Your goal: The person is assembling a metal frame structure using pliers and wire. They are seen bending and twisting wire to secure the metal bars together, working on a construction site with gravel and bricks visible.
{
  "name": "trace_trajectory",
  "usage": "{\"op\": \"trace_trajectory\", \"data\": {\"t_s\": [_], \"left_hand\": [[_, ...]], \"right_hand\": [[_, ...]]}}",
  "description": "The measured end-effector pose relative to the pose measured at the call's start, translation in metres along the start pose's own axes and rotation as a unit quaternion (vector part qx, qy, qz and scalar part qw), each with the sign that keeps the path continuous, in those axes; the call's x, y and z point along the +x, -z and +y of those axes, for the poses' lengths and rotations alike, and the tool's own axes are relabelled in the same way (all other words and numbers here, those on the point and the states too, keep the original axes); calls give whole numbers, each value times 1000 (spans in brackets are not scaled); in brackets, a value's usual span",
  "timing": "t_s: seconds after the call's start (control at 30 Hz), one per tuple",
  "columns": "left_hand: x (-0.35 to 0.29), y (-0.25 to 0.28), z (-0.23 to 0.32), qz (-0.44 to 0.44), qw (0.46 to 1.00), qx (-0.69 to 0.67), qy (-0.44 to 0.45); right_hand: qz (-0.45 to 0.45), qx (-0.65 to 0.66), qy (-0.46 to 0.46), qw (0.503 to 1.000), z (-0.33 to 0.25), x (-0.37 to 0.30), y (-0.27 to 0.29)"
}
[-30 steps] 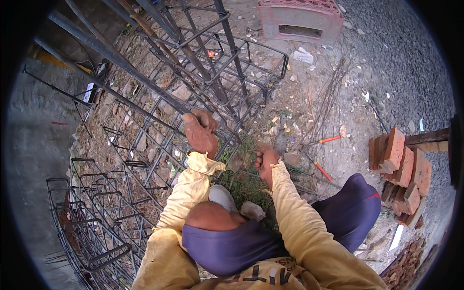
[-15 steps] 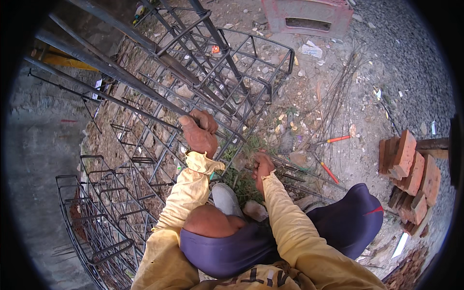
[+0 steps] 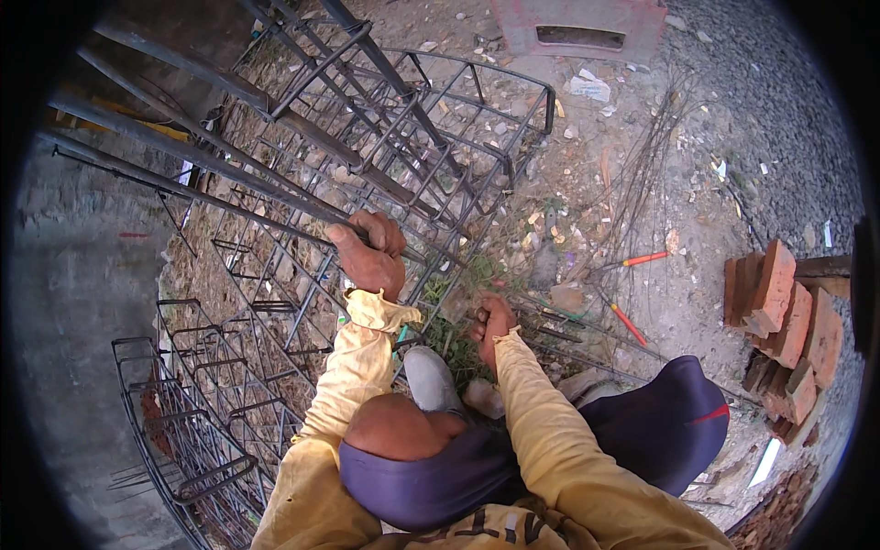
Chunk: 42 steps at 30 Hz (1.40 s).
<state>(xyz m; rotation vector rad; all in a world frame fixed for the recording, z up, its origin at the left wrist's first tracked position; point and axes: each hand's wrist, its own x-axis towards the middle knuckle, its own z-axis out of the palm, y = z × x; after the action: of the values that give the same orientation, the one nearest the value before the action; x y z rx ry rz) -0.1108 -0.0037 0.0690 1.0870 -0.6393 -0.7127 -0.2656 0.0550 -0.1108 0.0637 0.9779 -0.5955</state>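
Note:
My left hand (image 3: 371,252) is closed around a long steel rebar (image 3: 183,149) that slants down from the upper left among other bars. Beneath and beyond it stands a tied rebar cage (image 3: 511,170) with square stirrups. Low over the weeds (image 3: 454,339), near my grey shoe (image 3: 431,378), my right hand (image 3: 495,325) is closed; what its fingers hold, if anything, is hidden. To the right of that hand, thin rods (image 3: 587,323) lie on the ground.
A hand tool with two orange-red handles (image 3: 627,324) lies on the dirt at right. Stacked red bricks (image 3: 796,330) stand farther right, beside grey gravel (image 3: 779,119). A pinkish crate (image 3: 577,27) sits at the far edge. More rebar cages (image 3: 197,412) line the concrete wall (image 3: 69,302) at left.
My left hand and the rebar have shifted slightly left and down. My right hand stays low over the same spot, moved only a little. The whole view has drifted slightly.

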Motion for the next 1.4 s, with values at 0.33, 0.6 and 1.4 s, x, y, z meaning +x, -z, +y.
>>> {"op": "trace_trajectory", "data": {"t_s": [0.33, 0.6, 1.4], "left_hand": [[-8, 26, 30, -20, 996, 80, -38], [0, 28, 63, -26, 996, 85, -30], [42, -47, 133, -164, 942, 292, -19]], "right_hand": [[13, -4, -1, 1000, 4, 4, 0], [46, -53, 22, 997, -7, 0, -2], [73, -141, 6, 987, 8, 9, 5]]}}
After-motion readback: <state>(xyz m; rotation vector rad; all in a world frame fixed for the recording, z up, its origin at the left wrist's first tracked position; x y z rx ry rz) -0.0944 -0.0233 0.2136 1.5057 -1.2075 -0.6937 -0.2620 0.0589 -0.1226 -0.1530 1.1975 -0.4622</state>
